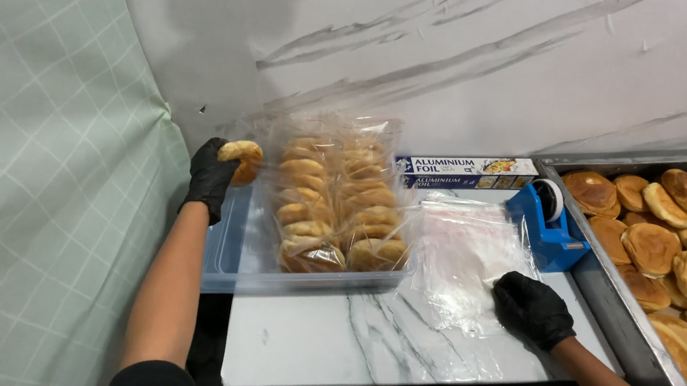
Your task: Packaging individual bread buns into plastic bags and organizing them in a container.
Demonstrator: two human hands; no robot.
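Far left: pale green gridded sheet [37, 147] hangs as a side wall, meeting the white marbled backdrop [474, 54] at the corner.

Left hand [212, 176], black-gloved, raised beside the clear plastic tub [225, 245]. Fingers curled around one bun [239, 160] — held by its edge, clear of the tub's near-left corner, above the rim rather than resting in it. Grip partly closed, thumb side hidden behind the bread.

Tub sits on the marbled work board [321, 342], back-left. Inside, two rows of bagged buns [338, 205] stand on edge, packed side by side — upright stacking lets the rows fit the tub's width. Film of the bags rises above the rim, loosely gathered at top.

Behind the tub, against the backdrop: a long foil box [463, 173], lying flat, out of the working area.

Centre-right: a pile of clear plastic bags [458, 263] lies flat on the board, just beside the tub. Right hand [532, 308], also black-gloved, rests palm-down on the pile's near-right corner, fingers bent and pressing the top sheet; whether it has pinched a bag free I cannot tell.

Blue tape dispenser [548, 225] stands just behind the pile, within reach of the right hand.

Far right: metal tray [625, 325] butts against the board, filled with loose browned buns [658, 244], unbagged, overlapping one another.
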